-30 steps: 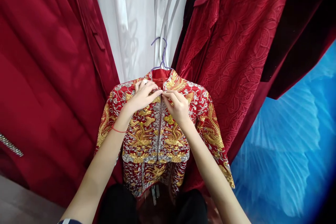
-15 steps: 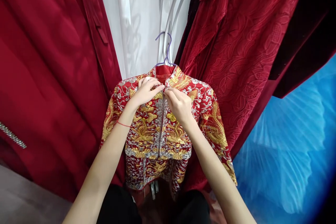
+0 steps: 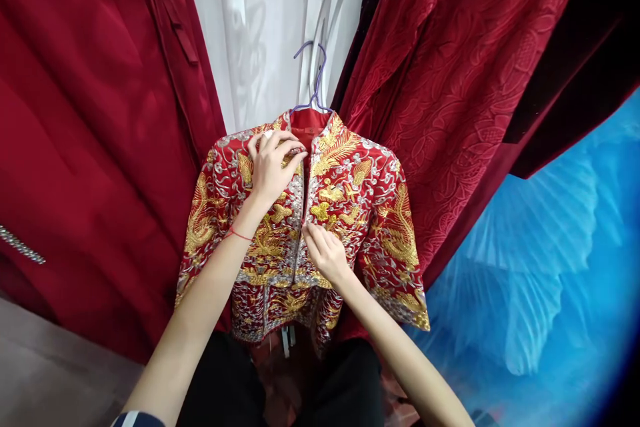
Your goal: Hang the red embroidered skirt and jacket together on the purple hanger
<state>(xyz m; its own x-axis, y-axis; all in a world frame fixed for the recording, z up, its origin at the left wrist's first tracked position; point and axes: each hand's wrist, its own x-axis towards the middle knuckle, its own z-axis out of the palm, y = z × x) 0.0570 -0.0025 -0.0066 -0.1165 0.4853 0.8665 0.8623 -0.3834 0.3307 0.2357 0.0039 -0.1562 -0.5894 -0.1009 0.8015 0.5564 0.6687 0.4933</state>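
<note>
Right hand [image 3: 325, 252] fingertips pinched together on placket edge, mid-chest of jacket [image 3: 350, 193]. Left hand [image 3: 270, 167] higher, fingers spread and curled, pressing left front panel just below collar [image 3: 307, 130]; whether anything gripped, cannot tell. Front seam runs vertical between 2 hands, collar to hem; right hand nearer lower part, left nearer neck. Jacket hangs on purple hanger [image 3: 313, 73], facing camera. Behind: white fabric [image 3: 260, 33]. Flanking close: red garment [image 3: 90, 133] left, embossed red dress [image 3: 450, 100] right. Blue backdrop [image 3: 550, 267] lower right.
</note>
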